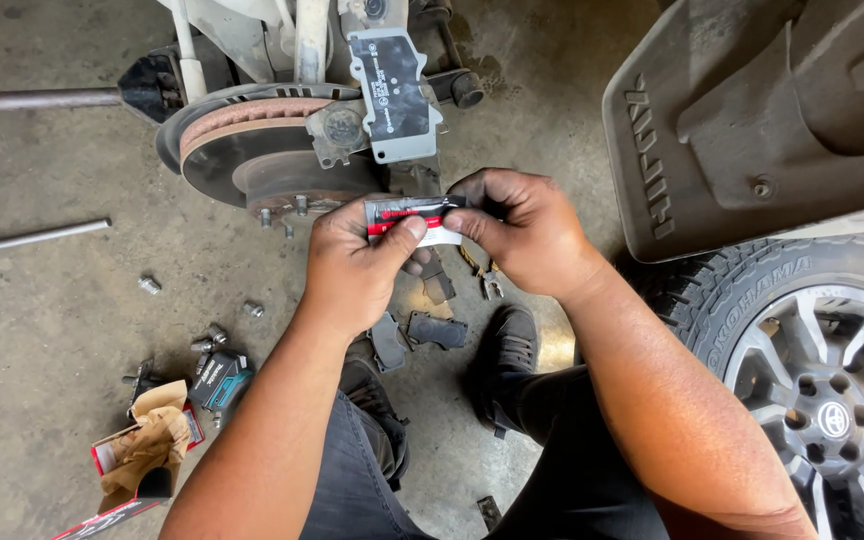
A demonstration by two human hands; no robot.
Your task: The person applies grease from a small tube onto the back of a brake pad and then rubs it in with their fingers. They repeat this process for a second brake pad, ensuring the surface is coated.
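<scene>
While the camera looks straight down over the knees, both hands meet in the middle of the view, pinched on one small red, white and black packet (414,220). The left hand (352,265) has its thumb pressed on the packet's white lower edge, fingers curled behind it; the right hand (522,230) grips the packet's right end between thumb and fingertips. So the hands are together, both clamped on that packet, held up in the air just in front of the brake disc (252,150).

The disc sits bare on its hub, rusty ring showing, studs sticking out below. Right beside it, up top, a grey brake pad (392,90) faces the camera, sitting in the caliper area. Down on the concrete floor (42,330), between the shoes, lie dark worn brake pads (437,328), with a pair of pliers (484,278) just beyond them. Off to the left, loose wheel nuts (150,285) are scattered, and nearer the corner an opened cardboard box (142,450) with crumpled brown paper. A removed wheel (802,340) rests at the right, under a dark mud flap (742,130)
</scene>
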